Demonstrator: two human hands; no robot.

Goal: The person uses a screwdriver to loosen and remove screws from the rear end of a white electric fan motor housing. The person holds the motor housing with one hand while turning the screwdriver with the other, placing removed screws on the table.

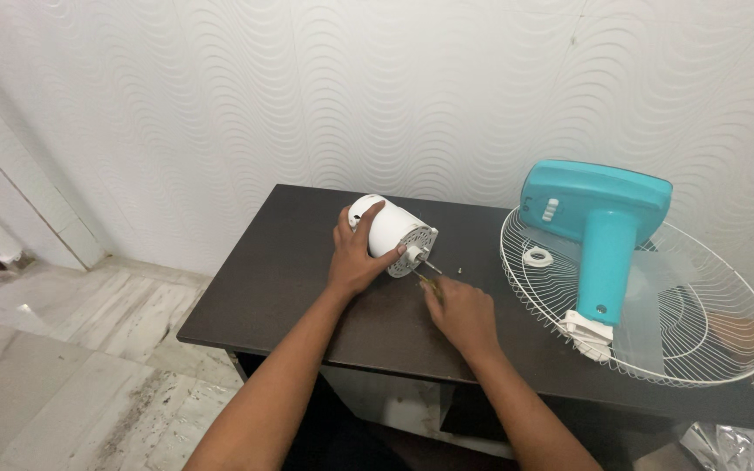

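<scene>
The white cylindrical plastic fan motor housing [390, 228] is laid on its side near the middle of the dark brown wooden table [290, 279], its perforated front plate and short metal shaft [430, 263] turned toward the table's right end. The left hand [355, 251] is clamped around the housing from the near side, thumb over the top and fingers wrapped against the front rim. The right hand [460, 312] is closed on a thin screwdriver [423, 278], whose tip is pointed at the lower edge of the front plate; the right hand is set just in front of and below the housing, close but not touching it. A small loose screw [462, 271] is seen on the table just right of the shaft.

For the step in hand to go well, the housing should probably be kept firmly pinned so it cannot roll, and the tip kept squarely seated.

Farther right of the housing, a turquoise plastic fan base [599, 222] is rested on a white wire fan guard [700, 349].
</scene>
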